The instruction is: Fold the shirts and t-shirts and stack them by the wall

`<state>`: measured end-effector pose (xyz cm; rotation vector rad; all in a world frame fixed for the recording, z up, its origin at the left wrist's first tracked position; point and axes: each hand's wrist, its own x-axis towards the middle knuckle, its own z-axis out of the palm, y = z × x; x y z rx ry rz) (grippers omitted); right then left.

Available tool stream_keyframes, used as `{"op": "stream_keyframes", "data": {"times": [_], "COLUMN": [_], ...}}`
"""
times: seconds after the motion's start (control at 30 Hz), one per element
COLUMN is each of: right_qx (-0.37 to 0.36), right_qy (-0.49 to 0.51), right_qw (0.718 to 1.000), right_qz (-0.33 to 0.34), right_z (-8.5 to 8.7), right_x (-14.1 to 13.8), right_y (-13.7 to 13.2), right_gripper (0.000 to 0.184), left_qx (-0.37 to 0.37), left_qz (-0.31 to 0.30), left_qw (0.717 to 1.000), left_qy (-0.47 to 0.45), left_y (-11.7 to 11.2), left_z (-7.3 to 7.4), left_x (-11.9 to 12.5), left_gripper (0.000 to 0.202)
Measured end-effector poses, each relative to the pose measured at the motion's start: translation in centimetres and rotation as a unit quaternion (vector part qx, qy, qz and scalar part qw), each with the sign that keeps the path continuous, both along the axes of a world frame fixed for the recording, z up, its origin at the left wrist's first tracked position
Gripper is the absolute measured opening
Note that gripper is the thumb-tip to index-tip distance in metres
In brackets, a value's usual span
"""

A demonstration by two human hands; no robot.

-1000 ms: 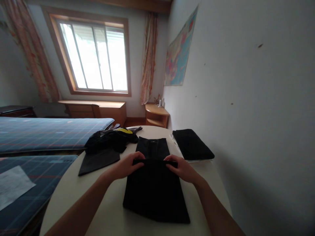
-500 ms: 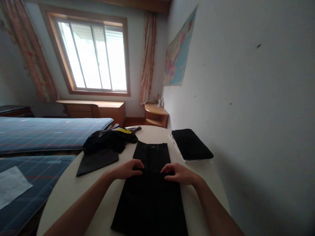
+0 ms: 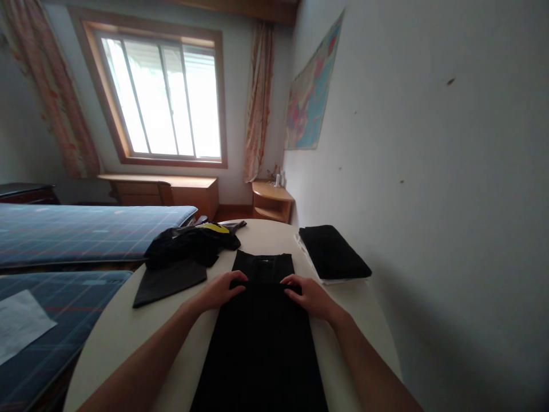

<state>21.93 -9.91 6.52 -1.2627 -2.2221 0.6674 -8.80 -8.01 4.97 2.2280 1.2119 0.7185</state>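
Note:
A black garment [image 3: 261,337] lies stretched along the round white table [image 3: 120,332], its far end near the table's middle. My left hand [image 3: 223,290] rests on the garment's upper fold at the left, fingers curled over the fabric edge. My right hand [image 3: 309,297] lies on the same fold at the right, fingers bent and pressing the cloth. Both hands grip the folded edge about a hand's width apart.
A crumpled heap of dark clothes [image 3: 184,247] with a yellow patch sits at the table's far left, a flat dark piece [image 3: 169,280] beside it. A folded black stack [image 3: 332,252] lies at the right by the wall. Beds with plaid covers [image 3: 77,232] stand on the left.
The garment has slid toward me, its near end now past the bottom of the view. Both hands moved the fold slightly away from me, covering more of the far part.

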Motion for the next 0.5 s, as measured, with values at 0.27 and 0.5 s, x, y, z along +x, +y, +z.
{"op": "stream_keyframes", "data": {"times": [0.27,0.5], "right_qx": [-0.047,-0.015], "right_qy": [-0.017,0.038], "right_qw": [0.996,0.998], "right_qz": [0.071,0.045], "right_z": [0.9,0.2], "right_x": [0.5,0.2], "right_y": [-1.1,-0.2], "right_gripper": [0.025,0.025], "left_qx": [-0.103,0.015], "left_qz": [-0.081,-0.029], "left_qw": [0.990,0.999], "left_qy": [0.053,-0.010], "left_y": [-2.6,-1.8], "left_z": [2.2,0.3], "left_x": [-0.2,-0.1], "left_gripper": [0.033,0.028]}}
